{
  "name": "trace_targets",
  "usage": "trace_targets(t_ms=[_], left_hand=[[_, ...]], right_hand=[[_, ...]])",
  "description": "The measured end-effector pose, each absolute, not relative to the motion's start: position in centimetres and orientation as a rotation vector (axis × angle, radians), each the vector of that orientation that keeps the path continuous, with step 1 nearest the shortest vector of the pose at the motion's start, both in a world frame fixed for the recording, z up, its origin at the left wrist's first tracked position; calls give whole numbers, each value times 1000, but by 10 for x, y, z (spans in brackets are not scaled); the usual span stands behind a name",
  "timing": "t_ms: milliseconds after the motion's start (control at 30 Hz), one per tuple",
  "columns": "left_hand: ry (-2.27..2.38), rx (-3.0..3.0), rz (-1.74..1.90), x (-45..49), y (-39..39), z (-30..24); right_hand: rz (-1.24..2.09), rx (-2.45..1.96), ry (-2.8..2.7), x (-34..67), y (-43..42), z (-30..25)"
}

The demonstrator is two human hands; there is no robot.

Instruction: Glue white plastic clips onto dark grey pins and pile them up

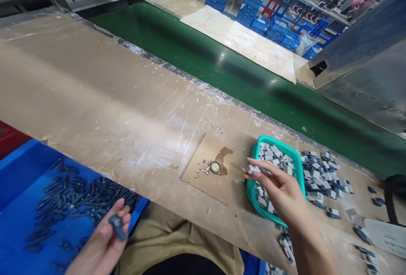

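Note:
My left hand sits low at the bottom left, over the edge of a blue bin, its fingers closed on a small dark grey plastic part. My right hand hovers over the left side of a teal basket, pinching a small grey block between thumb and fingertips. The basket holds several grey blocks of the same kind. A small round metal piece lies on a brown square pad just left of the right hand.
Several dark parts lie in the blue bin. Loose grey pieces are scattered right of the basket on the worn brown bench. A green conveyor belt runs behind it. Blue crates are stacked far back.

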State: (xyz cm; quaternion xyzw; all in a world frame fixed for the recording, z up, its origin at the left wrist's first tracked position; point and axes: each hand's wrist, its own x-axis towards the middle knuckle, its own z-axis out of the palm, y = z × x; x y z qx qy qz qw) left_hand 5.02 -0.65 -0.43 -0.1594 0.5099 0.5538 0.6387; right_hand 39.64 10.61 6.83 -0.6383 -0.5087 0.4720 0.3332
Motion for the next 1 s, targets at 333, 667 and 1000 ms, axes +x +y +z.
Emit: trace_targets(t_ms=[333,667,1000], left_hand=[[867,-314,1010,139,38,40],[790,-115,786,139,30,40],[1034,261,1020,171,54,41]], right_hand=[[710,-1532,-2238,353,124,57],[687,-1511,-2205,344,129,41],[1295,-1555,-1347,343,94,84]])
